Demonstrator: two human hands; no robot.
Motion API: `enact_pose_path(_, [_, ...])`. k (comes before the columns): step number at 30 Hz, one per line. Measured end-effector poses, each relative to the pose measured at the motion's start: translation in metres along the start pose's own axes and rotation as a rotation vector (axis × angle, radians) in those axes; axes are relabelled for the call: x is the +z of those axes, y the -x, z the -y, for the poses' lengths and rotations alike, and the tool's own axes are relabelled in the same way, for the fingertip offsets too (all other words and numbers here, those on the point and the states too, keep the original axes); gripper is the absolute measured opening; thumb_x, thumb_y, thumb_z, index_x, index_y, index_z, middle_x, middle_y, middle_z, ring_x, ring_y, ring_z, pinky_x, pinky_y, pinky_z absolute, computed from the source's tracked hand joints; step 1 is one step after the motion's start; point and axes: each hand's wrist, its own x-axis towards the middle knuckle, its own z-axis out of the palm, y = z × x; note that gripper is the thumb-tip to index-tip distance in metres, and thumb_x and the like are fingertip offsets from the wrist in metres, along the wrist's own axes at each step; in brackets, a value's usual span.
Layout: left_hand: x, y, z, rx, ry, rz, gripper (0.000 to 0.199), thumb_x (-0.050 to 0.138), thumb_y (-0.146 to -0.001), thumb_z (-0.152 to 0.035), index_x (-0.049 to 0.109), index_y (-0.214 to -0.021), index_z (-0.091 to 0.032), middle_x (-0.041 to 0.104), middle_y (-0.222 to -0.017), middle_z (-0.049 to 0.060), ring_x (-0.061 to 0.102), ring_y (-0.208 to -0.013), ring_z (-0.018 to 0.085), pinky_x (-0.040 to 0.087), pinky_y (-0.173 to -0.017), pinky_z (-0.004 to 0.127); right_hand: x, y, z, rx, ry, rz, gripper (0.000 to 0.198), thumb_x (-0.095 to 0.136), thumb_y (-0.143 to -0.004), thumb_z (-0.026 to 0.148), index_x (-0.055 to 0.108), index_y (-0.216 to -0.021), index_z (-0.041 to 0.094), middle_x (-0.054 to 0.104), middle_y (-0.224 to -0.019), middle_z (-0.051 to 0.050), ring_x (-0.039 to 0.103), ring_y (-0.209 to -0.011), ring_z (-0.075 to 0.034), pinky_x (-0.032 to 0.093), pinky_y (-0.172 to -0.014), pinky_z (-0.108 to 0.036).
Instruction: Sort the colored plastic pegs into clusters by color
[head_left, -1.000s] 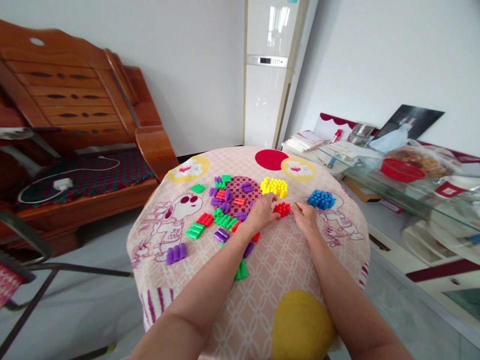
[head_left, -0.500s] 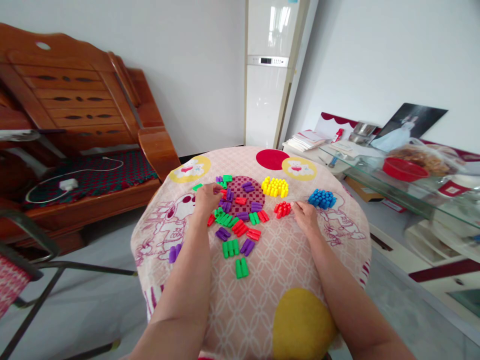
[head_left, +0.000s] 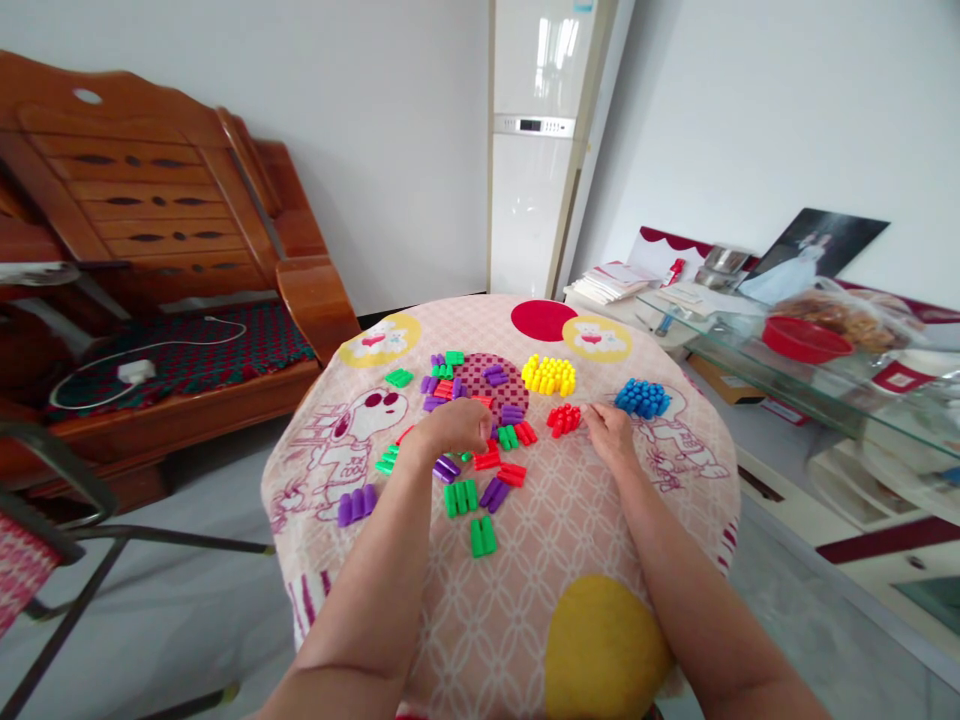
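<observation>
My left hand [head_left: 463,426] is closed over the mixed plastic pieces left of centre, its fingertips pointing right. A sliver of red shows by them; I cannot tell whether it is held. Around it lie joined green pieces [head_left: 460,497], purple pieces [head_left: 357,505] and red pieces [head_left: 512,474]. My right hand [head_left: 611,432] rests on the cloth, fingers curled together, its tips beside a cluster of upright red pieces [head_left: 564,420]. Whatever those fingers pinch is hidden. Yellow pieces [head_left: 549,375] stand grouped behind the red cluster, and blue pieces [head_left: 643,398] stand to the right.
A patterned cloth [head_left: 517,620] covers the round table. On the right, a glass shelf [head_left: 817,385] carries a red bowl [head_left: 806,340] and papers. A wooden bench [head_left: 165,240] stands left, a metal-framed chair [head_left: 82,540] near left, and a tall white cabinet unit [head_left: 529,210] behind.
My left hand has moved right and nearer to me, from the far-left pieces to the middle of the mixed ones. The right hand stays beside the red cluster.
</observation>
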Motion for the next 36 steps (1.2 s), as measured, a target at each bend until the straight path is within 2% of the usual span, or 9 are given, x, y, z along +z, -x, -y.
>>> enact_pose_path(5, [0.006, -0.006, 0.005, 0.079, 0.18, -0.18, 0.015, 0.057, -0.066, -0.009, 0.066, -0.068, -0.02, 0.069, -0.069, 0.0, 0.062, -0.066, 0.016, 0.039, -0.057, 0.025, 0.0, 0.0, 0.001, -0.017, -0.01, -0.001, 0.041, 0.045, -0.085, 0.053, 0.06, -0.065, 0.021, 0.064, -0.06, -0.004, 0.059, -0.061, -0.019, 0.04, -0.056, -0.028])
enact_pose_path(8, [0.012, -0.012, 0.008, 0.112, 0.282, -0.235, 0.015, 0.059, -0.066, -0.009, 0.066, -0.073, -0.02, 0.07, -0.072, 0.0, 0.062, -0.066, 0.016, 0.04, -0.057, 0.023, 0.0, 0.0, 0.001, -0.012, -0.008, -0.002, 0.041, 0.046, -0.085, 0.053, 0.06, -0.064, 0.021, 0.064, -0.06, -0.004, 0.06, -0.061, -0.019, 0.04, -0.056, -0.027])
enact_pose_path(16, [0.017, -0.018, 0.014, 0.142, 0.294, -0.093, 0.018, 0.068, -0.061, -0.009, 0.069, -0.076, -0.019, 0.072, -0.078, -0.001, 0.065, -0.075, 0.017, 0.043, -0.063, 0.023, 0.0, 0.0, 0.0, 0.002, -0.004, 0.006, 0.039, 0.045, -0.084, 0.052, 0.059, -0.064, 0.021, 0.065, -0.061, -0.005, 0.059, -0.06, -0.019, 0.039, -0.055, -0.027])
enact_pose_path(21, [0.017, -0.018, 0.009, 0.174, 0.175, -0.104, 0.009, 0.068, -0.065, -0.011, 0.068, -0.07, -0.018, 0.07, -0.075, 0.0, 0.063, -0.073, 0.016, 0.04, -0.062, 0.024, -0.002, 0.0, 0.003, -0.014, 0.011, 0.004, 0.039, 0.046, -0.085, 0.051, 0.058, -0.063, 0.021, 0.062, -0.057, -0.004, 0.058, -0.059, -0.019, 0.038, -0.055, -0.027])
enact_pose_path(25, [0.014, -0.016, 0.002, 0.162, 0.269, -0.194, 0.004, 0.066, -0.071, -0.018, 0.067, -0.074, -0.017, 0.069, -0.072, 0.0, 0.062, -0.068, 0.015, 0.039, -0.059, 0.024, -0.003, 0.001, 0.006, -0.026, 0.014, 0.001, 0.039, 0.046, -0.085, 0.05, 0.056, -0.061, 0.022, 0.054, -0.049, -0.001, 0.057, -0.058, -0.019, 0.038, -0.056, -0.028])
enact_pose_path(31, [0.019, -0.024, -0.008, 0.219, 0.536, -0.322, 0.008, 0.065, -0.075, -0.023, 0.065, -0.08, -0.017, 0.069, -0.073, 0.0, 0.062, -0.067, 0.014, 0.046, -0.06, 0.022, -0.002, 0.001, 0.005, -0.015, -0.004, 0.006, 0.038, 0.046, -0.084, 0.051, 0.057, -0.062, 0.022, 0.057, -0.052, -0.002, 0.058, -0.059, -0.019, 0.039, -0.056, -0.028])
enact_pose_path(36, [0.032, -0.04, -0.024, 0.255, 0.515, -0.463, 0.013, 0.065, -0.078, -0.019, 0.07, -0.089, -0.016, 0.072, -0.083, 0.003, 0.065, -0.074, 0.014, 0.05, -0.066, 0.023, -0.002, 0.001, 0.004, -0.015, 0.004, -0.003, 0.04, 0.045, -0.084, 0.052, 0.057, -0.061, 0.022, 0.053, -0.048, -0.001, 0.056, -0.057, -0.019, 0.037, -0.056, -0.028])
